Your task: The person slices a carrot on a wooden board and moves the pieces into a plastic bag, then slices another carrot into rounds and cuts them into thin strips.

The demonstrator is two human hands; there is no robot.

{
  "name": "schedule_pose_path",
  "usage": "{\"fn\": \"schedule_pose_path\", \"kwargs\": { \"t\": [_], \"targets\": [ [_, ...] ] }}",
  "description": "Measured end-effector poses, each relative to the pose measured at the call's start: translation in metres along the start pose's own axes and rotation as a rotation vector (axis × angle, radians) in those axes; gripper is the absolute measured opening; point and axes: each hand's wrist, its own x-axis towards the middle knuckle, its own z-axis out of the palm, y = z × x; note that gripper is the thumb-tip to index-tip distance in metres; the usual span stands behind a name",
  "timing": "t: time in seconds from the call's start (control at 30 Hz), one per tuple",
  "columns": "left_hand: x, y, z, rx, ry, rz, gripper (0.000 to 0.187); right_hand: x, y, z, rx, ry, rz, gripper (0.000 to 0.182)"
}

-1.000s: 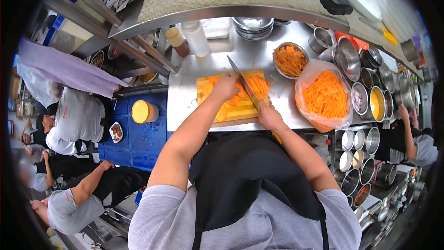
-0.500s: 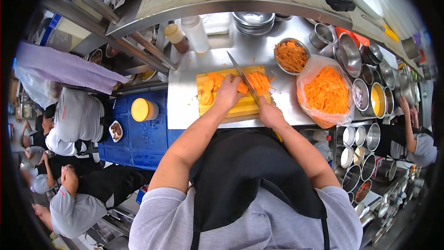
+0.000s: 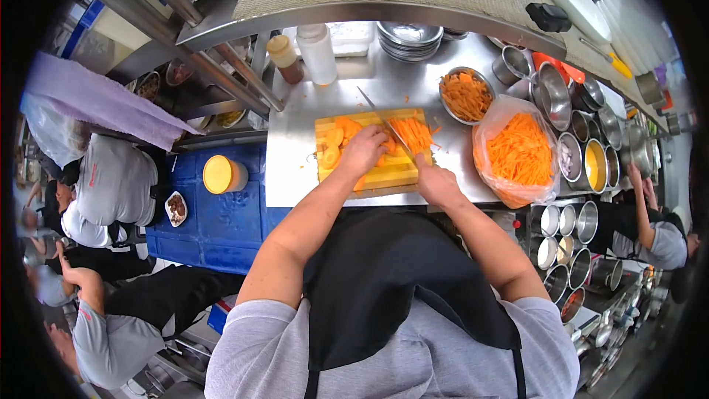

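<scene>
My right hand (image 3: 439, 183) is wrapped round the handle of a long knife (image 3: 372, 103), whose blade slants across the yellow-striped cutting board (image 3: 402, 175). Bent fingers of my left hand (image 3: 364, 151) press down on carrot slices beside the blade; my hand partly hides them. More carrot slices (image 3: 332, 155) lie left of that hand. To the right of the knife is a pile of cut carrot strips (image 3: 413, 133). Farther right stands a clear plastic bag (image 3: 548, 193) full of shredded carrot (image 3: 519, 149), with a metal bowl of carrot pieces (image 3: 467, 94) behind it.
Two squeeze bottles (image 3: 317, 55) and stacked metal bowls (image 3: 410, 35) stand at the back, under a shelf edge (image 3: 369, 12). On the left, a yellow-lidded tub (image 3: 224, 174) sits on a blue surface (image 3: 214, 229). Several metal containers (image 3: 595, 165) line the right. Other people work on both sides.
My left hand and the knife have shifted slightly on the board, and the blade sits closer against my fingers. My head view has moved a little. A person at lower left has moved their hands.
</scene>
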Motion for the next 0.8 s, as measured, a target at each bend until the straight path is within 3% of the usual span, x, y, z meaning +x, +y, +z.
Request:
{"fn": "schedule_pose_path", "kwargs": {
  "t": [0.1,0.2,0.47,0.7,0.8],
  "targets": [
    [0.003,-0.009,0.010,0.073,-0.025,0.067,0.014,0.003,0.005,0.005,0.011,0.057,-0.069,0.033],
    [0.003,-0.010,0.011,0.070,0.006,0.099,0.011,0.000,-0.001,-0.001,-0.017,0.007,-0.044,0.028],
    [0.000,-0.013,0.017,0.050,0.037,0.077,0.012,0.011,0.003,0.026,0.007,0.025,-0.055,0.027],
    [-0.004,-0.011,0.019,0.043,0.081,0.063,0.012,-0.008,-0.011,-0.010,-0.038,-0.002,-0.051,0.025],
    [-0.005,-0.006,0.020,-0.001,0.125,0.033,0.013,0.005,-0.003,0.016,0.005,-0.025,-0.048,0.024]
  ]
}}
